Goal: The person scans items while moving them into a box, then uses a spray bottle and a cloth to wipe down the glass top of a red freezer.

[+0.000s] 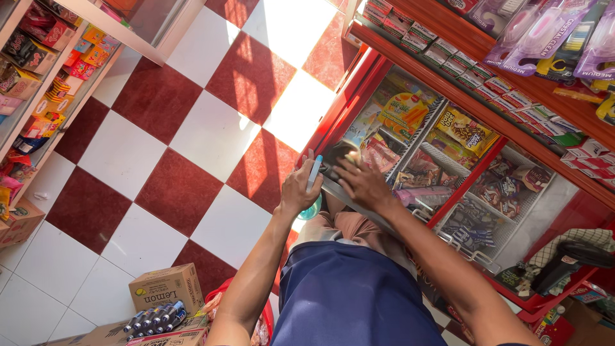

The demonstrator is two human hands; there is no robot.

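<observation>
Shop interior, seen from above: left hand [298, 189] gripping a pale blue spray bottle [313, 176]; right hand [362, 182] pressed on a dark cloth [338, 154], apparently, at the edge of a red chest freezer [349, 96] stocked with wrapped ice creams [466, 131]. Red-and-white checkered floor [160, 147]; cardboard box [166, 288] lower left.

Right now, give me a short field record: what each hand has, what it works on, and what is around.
left hand: wrapped around a light blue spray bottle, held upright
right hand: pressed flat on a dark cloth, fingers spread
surface: glass lid of a red chest freezer, packaged ice creams visible inside
above freezer: wooden shelf with rows of small boxes; toothbrush packs hanging
floor: red and white checkered tiles
lower left: cardboard box and a pack of batteries
</observation>
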